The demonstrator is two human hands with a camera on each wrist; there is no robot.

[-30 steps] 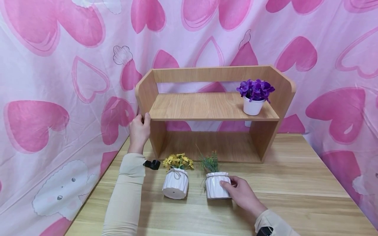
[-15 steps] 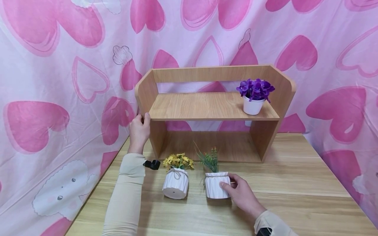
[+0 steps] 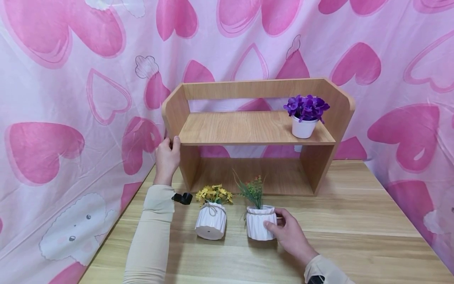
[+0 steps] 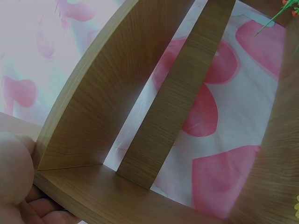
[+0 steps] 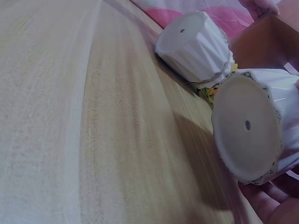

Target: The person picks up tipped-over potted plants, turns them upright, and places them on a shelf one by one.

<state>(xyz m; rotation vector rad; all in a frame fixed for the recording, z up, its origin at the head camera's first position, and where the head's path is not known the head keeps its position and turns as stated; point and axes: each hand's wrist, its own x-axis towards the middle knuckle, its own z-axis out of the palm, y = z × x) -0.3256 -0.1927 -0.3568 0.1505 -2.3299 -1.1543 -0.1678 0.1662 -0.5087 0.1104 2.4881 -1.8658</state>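
One grassy white pot (image 3: 258,226) is being held, probably for lifting, by the right hand (image 3: 293,238) in front of the shelf (image 3: 244,128) the left hand (image 3: 168,158) is gripping, so the next move is likely needing steady care.

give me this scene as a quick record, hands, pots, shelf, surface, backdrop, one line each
left hand: left hand grips the left side of the wooden shelf
right hand: right hand holds the green-plant pot
held pot: white, ribbed, string near the rim; its base shows in the right wrist view
yellow-flower pot: yellow-flower pot lies on its side, base toward the person
purple-flower pot: purple-flower pot stands upright at the upper board's right end
surface: wood-grain table
backdrop: pink heart-print cloth
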